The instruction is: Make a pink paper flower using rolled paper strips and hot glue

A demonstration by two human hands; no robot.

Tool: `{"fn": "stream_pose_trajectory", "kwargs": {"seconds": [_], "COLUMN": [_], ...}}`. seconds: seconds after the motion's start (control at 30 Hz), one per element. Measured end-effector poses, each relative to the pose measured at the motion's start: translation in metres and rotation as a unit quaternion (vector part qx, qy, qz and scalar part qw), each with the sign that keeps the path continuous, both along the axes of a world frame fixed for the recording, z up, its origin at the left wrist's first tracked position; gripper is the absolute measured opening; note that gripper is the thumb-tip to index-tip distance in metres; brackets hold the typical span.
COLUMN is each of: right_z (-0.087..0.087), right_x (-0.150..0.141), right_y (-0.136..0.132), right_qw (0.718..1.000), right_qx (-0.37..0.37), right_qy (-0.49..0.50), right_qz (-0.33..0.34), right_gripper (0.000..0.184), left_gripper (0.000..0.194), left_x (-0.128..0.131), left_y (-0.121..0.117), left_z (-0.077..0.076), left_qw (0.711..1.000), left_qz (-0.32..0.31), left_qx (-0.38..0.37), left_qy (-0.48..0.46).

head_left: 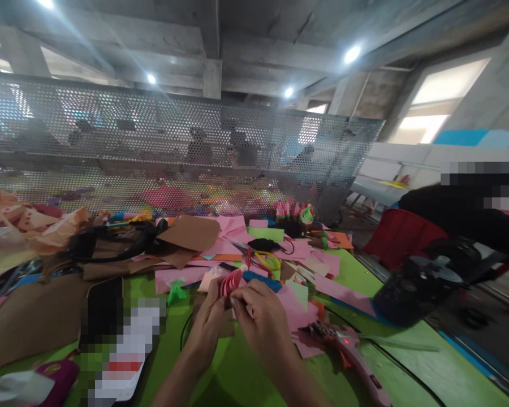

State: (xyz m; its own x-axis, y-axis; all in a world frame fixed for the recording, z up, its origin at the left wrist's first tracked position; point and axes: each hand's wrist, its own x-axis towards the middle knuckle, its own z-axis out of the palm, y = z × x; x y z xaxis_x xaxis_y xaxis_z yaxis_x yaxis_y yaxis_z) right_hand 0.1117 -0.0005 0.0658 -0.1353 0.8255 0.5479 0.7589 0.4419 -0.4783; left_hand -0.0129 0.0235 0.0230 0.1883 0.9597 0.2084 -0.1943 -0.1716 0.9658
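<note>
My left hand [212, 314] is closed around a pink-and-red layered swirl piece [230, 282], which looks like craft foam or paper. At the lower right side of the swirl, my right hand [263, 311] pinches it with thumb and fingers; the exact contact is hidden. A small pale tip shows at its upper end. Just behind my hands lie a blue item [263, 280] and a yellow loop [268, 260], perhaps scissor handles. To the right of my right hand, a pink glue gun [352, 350] with a lit red light rests on the green table [237, 384].
Pink sheets [292, 305] and brown sheets [190, 233] cover much of the table. Small swirl-topped figures [307, 215] stand at the back before a perforated metal screen [152, 130]. A phone [127, 362] lies left, a dark jug [415, 291] right. A person in black sits beyond.
</note>
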Motion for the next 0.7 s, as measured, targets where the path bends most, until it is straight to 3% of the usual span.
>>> {"fn": "stream_pose_trajectory", "kwargs": {"seconds": [0.5, 0.7], "right_z": [0.003, 0.0046], "right_x": [0.0022, 0.0019], "right_y": [0.0016, 0.0019], "right_qw": [0.998, 0.999], "right_qx": [-0.036, -0.028], "right_qy": [0.058, 0.035], "right_qz": [0.013, 0.005], "right_gripper": [0.015, 0.014], "left_gripper": [0.038, 0.036], "left_x": [-0.001, -0.0025], "left_y": [-0.003, -0.0034], "left_z": [0.0007, 0.0], "left_qw": [0.998, 0.992], "left_qz": [0.028, 0.039], "left_qx": [0.031, 0.087], "left_qy": [0.056, 0.083]}}
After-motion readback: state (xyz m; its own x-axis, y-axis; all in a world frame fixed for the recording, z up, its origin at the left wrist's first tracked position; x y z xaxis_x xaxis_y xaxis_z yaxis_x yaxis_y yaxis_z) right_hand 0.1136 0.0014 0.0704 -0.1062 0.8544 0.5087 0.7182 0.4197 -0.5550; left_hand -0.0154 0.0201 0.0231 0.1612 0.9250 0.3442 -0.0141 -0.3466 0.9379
